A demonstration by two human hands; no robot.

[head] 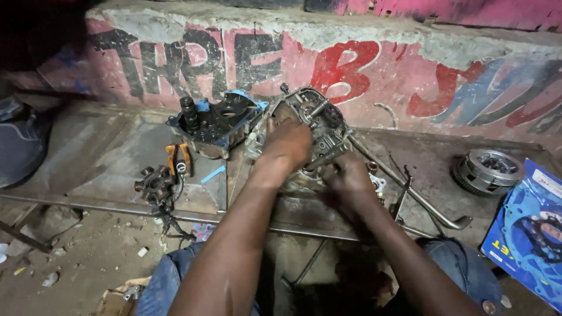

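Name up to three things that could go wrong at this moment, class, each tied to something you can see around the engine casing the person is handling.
1. The left hand rests on the engine casing, which stands tilted on the metal sheet; it might tip or slide.
2. The right hand works low among greasy metal parts, so fingers could get pinched or slip.
3. Loose bits lie about: pliers, a long lever and a clutch drum. In this dim light, small parts might get lost in the dirt.

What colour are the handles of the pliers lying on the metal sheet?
Orange. The pliers lie left of the left hand, seen in the head view.
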